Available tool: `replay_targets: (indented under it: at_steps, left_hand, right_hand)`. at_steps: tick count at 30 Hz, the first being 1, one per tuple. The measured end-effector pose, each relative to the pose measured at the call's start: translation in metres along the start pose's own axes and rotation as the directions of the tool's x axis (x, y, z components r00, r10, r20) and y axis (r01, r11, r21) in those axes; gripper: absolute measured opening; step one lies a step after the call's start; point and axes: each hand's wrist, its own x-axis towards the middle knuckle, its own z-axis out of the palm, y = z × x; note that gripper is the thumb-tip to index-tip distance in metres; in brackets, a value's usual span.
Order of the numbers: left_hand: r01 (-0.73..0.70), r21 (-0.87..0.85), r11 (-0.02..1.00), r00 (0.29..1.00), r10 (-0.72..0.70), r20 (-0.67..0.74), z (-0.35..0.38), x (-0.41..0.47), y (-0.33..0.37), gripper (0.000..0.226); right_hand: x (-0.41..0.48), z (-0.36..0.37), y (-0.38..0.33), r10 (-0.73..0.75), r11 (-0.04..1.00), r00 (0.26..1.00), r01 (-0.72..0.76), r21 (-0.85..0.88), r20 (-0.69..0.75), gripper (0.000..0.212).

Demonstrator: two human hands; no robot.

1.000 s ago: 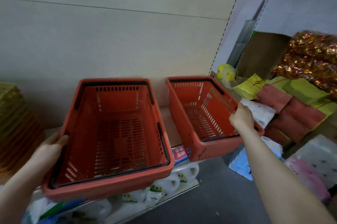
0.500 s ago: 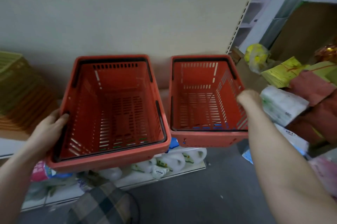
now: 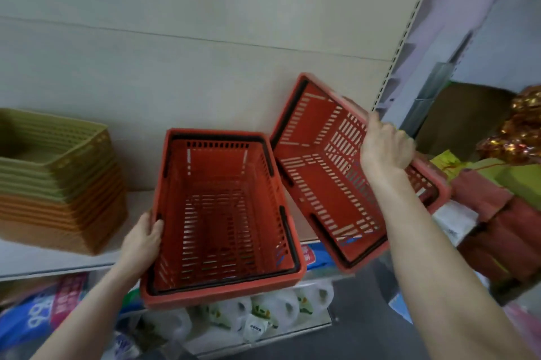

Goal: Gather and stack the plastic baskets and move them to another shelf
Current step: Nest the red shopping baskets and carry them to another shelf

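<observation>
We hold 2 red baskets in front of the shelf (image 3: 52, 260). Our left hand (image 3: 142, 239) wraps its fingers over the left rim of the level basket (image 3: 222, 213). Our right hand (image 3: 383, 146) has its fingers closed on the right rim of the tilted basket (image 3: 328, 172), which tips toward the first, just beside it. A stack of green and orange trays (image 3: 55, 181) sits on the shelf at left.

Both hands grip red baskets: left basket (image 3: 222, 213) level, right basket (image 3: 336, 181) tilted.

Beige back panel (image 3: 205, 23); perforated upright (image 3: 409, 29); white shelf (image 3: 44, 260); grey floor (image 3: 360, 301).
</observation>
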Motion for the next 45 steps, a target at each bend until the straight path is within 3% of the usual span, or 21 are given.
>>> replay_targets:
  at_steps: [3,10,14,16,19,21,24,26,29,33,36,38,40,45]
  left_hand:
    - [0.017,-0.118,0.993,1.000,-0.015,0.015,-0.004,-0.011,-0.010,0.027]
    - [-0.063,-0.260,0.964,0.991,0.092,0.101,-0.012,-0.033,0.006,0.031]
    - [0.039,-0.347,0.937,0.982,0.029,0.187,-0.017,-0.022,-0.004,0.037]
    - [0.098,-0.415,0.904,0.970,0.006,0.243,-0.018,-0.018,-0.017,0.034]
    - [0.124,-0.507,0.853,0.959,0.027,0.281,-0.030,-0.041,-0.012,0.043]
    - [0.112,-0.545,0.831,0.952,0.068,0.298,-0.035,-0.051,-0.011,0.050]
    - [0.111,-0.579,0.808,0.948,0.089,0.307,-0.040,-0.052,-0.020,0.042]
    - [0.134,-0.601,0.788,0.944,0.084,0.320,-0.041,-0.051,-0.022,0.042]
    - [0.176,-0.615,0.769,0.946,0.041,0.322,-0.040,-0.046,-0.021,0.025]
    - [0.309,-0.609,0.731,0.914,-0.050,0.403,-0.034,-0.034,-0.016,0.059]
    - [0.337,-0.599,0.726,0.895,-0.050,0.443,-0.026,-0.031,-0.011,0.067]
    - [0.345,-0.588,0.732,0.892,-0.062,0.447,-0.024,-0.031,-0.006,0.062]
    - [0.325,-0.570,0.755,0.892,-0.045,0.449,-0.023,-0.027,-0.002,0.054]
    - [0.230,-0.579,0.782,0.931,-0.003,0.366,-0.018,-0.016,-0.001,0.035]
  right_hand:
    - [0.003,-0.046,0.005,0.033,0.999,0.998,-0.031,0.032,-0.060,0.031]
    - [0.001,-0.156,-0.008,0.063,0.994,0.990,-0.051,0.099,-0.123,0.025]
    - [-0.002,-0.197,-0.032,0.070,0.976,0.992,-0.046,0.212,-0.105,0.024]
    - [-0.004,-0.200,-0.044,0.087,0.955,0.996,-0.077,0.286,-0.022,0.026]
    - [-0.011,-0.184,-0.054,0.159,0.870,0.963,-0.241,0.430,0.218,0.032]
    - [-0.023,-0.170,-0.059,0.182,0.756,0.907,-0.376,0.536,0.379,0.025]
    - [-0.044,-0.147,-0.066,0.109,0.491,0.787,-0.574,0.655,0.607,0.022]
    - [-0.059,-0.128,-0.067,0.062,0.417,0.718,-0.649,0.636,0.693,0.025]
    - [-0.077,-0.089,-0.069,0.059,0.448,0.658,-0.690,0.569,0.751,0.026]
    - [-0.103,-0.031,-0.083,0.021,0.534,0.635,-0.660,0.529,0.772,0.022]
    - [-0.129,0.008,-0.095,-0.031,0.621,0.607,-0.610,0.491,0.794,0.023]
    - [-0.135,0.046,-0.089,-0.028,0.681,0.610,-0.569,0.462,0.792,0.023]
    - [-0.133,0.066,-0.080,-0.015,0.775,0.624,-0.486,0.403,0.781,0.036]
    - [-0.125,0.035,-0.082,-0.166,0.747,0.608,-0.436,0.501,0.776,0.041]
